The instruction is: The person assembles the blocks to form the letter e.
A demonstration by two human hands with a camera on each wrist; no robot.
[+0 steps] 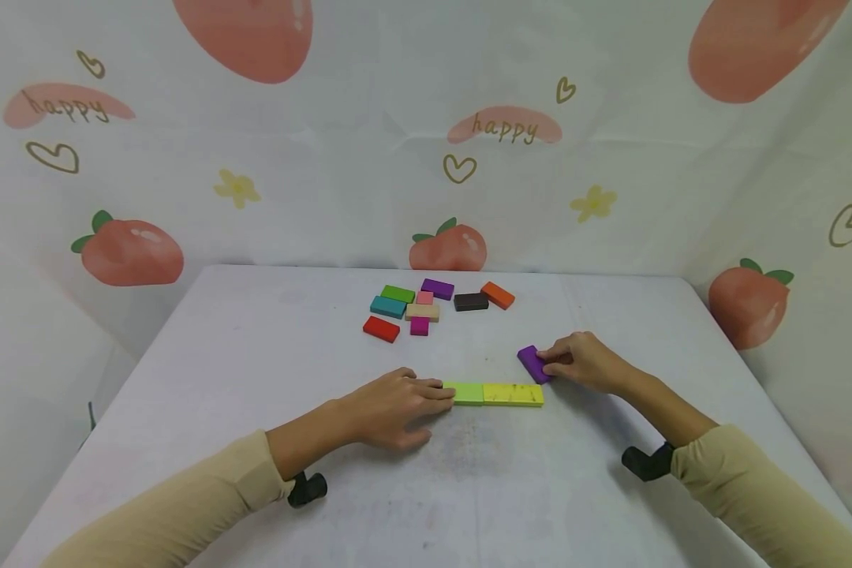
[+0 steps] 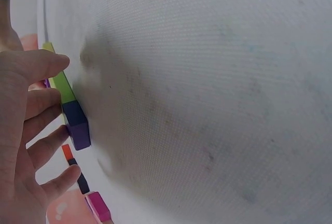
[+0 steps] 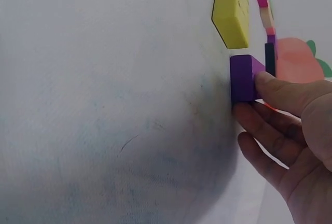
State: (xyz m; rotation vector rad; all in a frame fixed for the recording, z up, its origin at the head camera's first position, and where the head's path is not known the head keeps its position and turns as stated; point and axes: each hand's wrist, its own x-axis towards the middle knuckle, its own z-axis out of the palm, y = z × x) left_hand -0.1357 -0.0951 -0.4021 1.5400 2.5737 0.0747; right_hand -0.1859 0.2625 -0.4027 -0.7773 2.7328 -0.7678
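Note:
My right hand (image 1: pixel 585 364) pinches a purple block (image 1: pixel 531 364) between thumb and fingers, just beyond the right end of a short row. In the right wrist view that purple block (image 3: pixel 241 79) stands close to the end of the yellow block (image 3: pixel 232 19). The row has a light green block (image 1: pixel 467 394) touching a yellow block (image 1: pixel 513 394). My left hand (image 1: pixel 397 410) lies over the row's left end with fingers extended. The left wrist view shows its fingers against a dark blue-purple block (image 2: pixel 79 128) that adjoins the green one; the hand hides this block from the head view.
Farther back lies a loose group of blocks: red (image 1: pixel 381 329), teal (image 1: pixel 387 307), green (image 1: pixel 398 293), purple (image 1: pixel 438 289), beige (image 1: pixel 422 312), magenta (image 1: pixel 420 326), black (image 1: pixel 472 301) and orange (image 1: pixel 498 295). A patterned cloth (image 1: pixel 355 158) hangs behind the white table (image 1: pixel 255 339).

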